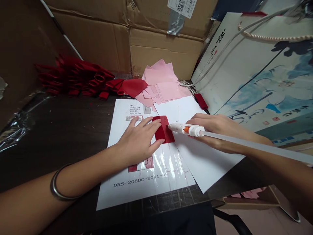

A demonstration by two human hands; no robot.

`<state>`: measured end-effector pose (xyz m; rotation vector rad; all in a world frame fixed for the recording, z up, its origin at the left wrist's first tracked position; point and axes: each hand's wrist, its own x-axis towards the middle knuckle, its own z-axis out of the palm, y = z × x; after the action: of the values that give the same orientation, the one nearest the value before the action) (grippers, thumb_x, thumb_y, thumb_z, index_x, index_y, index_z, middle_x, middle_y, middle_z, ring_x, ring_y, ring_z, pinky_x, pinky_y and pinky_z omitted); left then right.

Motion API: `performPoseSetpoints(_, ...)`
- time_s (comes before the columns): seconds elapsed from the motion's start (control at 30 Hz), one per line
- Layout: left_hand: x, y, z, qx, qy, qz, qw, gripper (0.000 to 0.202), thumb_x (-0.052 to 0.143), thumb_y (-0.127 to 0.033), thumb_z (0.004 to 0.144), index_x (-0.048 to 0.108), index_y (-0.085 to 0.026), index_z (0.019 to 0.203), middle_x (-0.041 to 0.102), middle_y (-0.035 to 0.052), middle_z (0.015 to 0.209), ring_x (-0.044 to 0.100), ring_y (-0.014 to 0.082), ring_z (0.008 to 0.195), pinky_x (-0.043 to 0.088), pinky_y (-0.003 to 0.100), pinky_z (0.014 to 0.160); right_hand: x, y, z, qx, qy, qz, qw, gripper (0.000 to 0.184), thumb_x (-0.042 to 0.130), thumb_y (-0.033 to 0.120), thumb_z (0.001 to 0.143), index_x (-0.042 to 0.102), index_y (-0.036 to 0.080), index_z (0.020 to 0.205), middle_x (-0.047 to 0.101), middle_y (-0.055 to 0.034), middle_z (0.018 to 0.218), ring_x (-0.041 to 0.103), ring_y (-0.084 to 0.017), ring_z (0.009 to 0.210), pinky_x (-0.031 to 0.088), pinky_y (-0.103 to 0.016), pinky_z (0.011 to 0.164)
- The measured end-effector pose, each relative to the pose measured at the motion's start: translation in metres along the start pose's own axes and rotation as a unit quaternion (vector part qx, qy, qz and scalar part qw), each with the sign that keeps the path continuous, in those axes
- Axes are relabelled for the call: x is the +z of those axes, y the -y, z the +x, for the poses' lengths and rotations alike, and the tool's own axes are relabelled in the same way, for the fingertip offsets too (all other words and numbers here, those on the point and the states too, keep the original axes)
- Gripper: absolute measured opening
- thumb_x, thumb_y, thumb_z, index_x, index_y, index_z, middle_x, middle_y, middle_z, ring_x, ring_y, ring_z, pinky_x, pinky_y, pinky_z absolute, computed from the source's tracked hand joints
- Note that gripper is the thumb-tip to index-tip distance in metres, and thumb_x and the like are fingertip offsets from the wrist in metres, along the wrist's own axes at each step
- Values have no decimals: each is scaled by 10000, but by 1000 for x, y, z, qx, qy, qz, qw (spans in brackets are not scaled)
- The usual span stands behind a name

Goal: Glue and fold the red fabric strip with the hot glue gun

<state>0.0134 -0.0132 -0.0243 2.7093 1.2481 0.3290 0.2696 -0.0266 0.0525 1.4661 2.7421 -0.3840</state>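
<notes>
The left hand [138,142] lies flat on the bench's printed sheet [127,111], its fingers [149,122] spread and pressing a red square [163,129] without gripping it. The right hand [215,130] has its fingers [195,119] curled shut around a glue gun [188,129], whose tip touches the square's right edge. A long glue stick [254,143] runs from the gun to 4 o'clock, over the right forearm. A white sheet [195,156] lies under the gun, overlapping the printed sheet. From the square, pink squares [163,81] lie at 12 o'clock, red folded pieces [75,76] at 10 o'clock on the bench [61,130], and a paper bag [244,65] at 2 o'clock. A bangle [58,184] circles the left wrist.
</notes>
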Motion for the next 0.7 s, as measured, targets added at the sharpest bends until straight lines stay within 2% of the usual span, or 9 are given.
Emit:
performPoseSetpoints(0.1,0,0,-1,-1,0,4,1000,509,410,-439,961,461,-166,1387,520,106,1433,406,319,1353,253,564,1119,0,-2,-3,7,-1,40,999,313,426,428,966,665,238,1035,651,-58,965,577,-185,743,378,-324,663)
performPoseSetpoints(0.2,0,1,-1,-6,4,0,1000,514,407,-448,963,459,-172,1393,514,102,1440,409,319,1352,248,564,1123,6,-5,-4,35,-37,107,993,318,457,476,945,659,231,932,653,-56,913,575,-204,769,405,-340,698)
performPoseSetpoints(0.33,0,1,-1,-5,0,-3,1000,515,408,-450,964,452,-184,1403,506,95,1450,403,323,1355,236,568,1125,14,-9,-2,133,-83,200,967,373,499,561,906,630,226,805,614,-16,700,528,-176,627,391,-332,622)
performPoseSetpoints(0.43,-1,1,-1,-7,1,-3,1000,517,406,-447,965,451,-179,1405,503,95,1452,397,325,1360,235,568,1125,19,-13,0,222,-79,245,941,506,533,624,863,523,213,567,490,13,505,447,-139,488,356,-332,556)
performPoseSetpoints(0.5,-2,0,-1,-8,5,-1,1000,524,406,-446,966,446,-169,1409,505,96,1451,388,326,1367,237,566,1127,22,-15,0,252,-72,273,926,553,539,647,847,489,212,509,476,8,487,457,-136,481,358,-337,547)
performPoseSetpoints(0.6,-2,0,-2,-5,5,0,1000,525,407,-443,967,438,-170,1414,505,93,1451,387,323,1369,240,560,1128,25,-15,0,255,-71,312,913,541,538,656,843,543,206,542,507,-2,512,494,-144,506,374,-337,546)
performPoseSetpoints(0.7,-1,1,-2,-5,-3,1,1000,508,411,-446,965,458,-180,1395,522,91,1435,397,323,1360,245,554,1125,27,-11,0,237,-67,322,914,549,534,658,846,537,204,538,512,-6,512,508,-149,513,379,-335,544)
